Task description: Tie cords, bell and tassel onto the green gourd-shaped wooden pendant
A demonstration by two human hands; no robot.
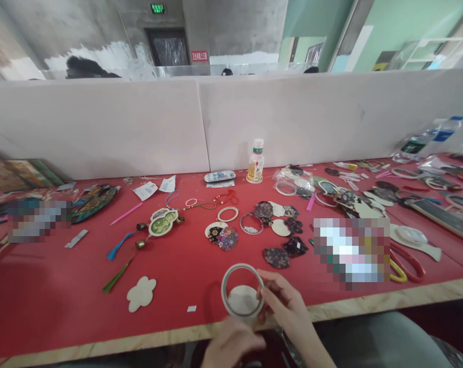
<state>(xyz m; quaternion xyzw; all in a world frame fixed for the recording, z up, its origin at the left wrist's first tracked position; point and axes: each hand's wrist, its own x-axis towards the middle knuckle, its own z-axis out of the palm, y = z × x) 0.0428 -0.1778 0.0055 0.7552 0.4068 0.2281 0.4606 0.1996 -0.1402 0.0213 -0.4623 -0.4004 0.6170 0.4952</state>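
Note:
My right hand (pixel 287 301) grips a roll of tape (pixel 225 294) by its right side, holding it upright near the table's front edge. Through the ring shows a pale round piece (pixel 243 300). My left hand (pixel 233 343) is just below the roll; its fingers are smeared by motion, so what they hold, if anything, cannot be made out. A flower-shaped cream piece (pixel 141 294) lies to the left, with a small white scrap (pixel 192 308) nearer the roll. Patterned fabric pieces (pixel 276 257) and a round floral piece (pixel 227 238) lie beyond my hands.
On the red table (pixel 62 286) are a green pendant (pixel 162 223) with tassels, a pink pencil (pixel 126 213), a small bottle (pixel 256 162) and red-handled scissors (pixel 410 263). A white partition (pixel 101 128) stands behind. Water bottles (pixel 415 145) are at the far right.

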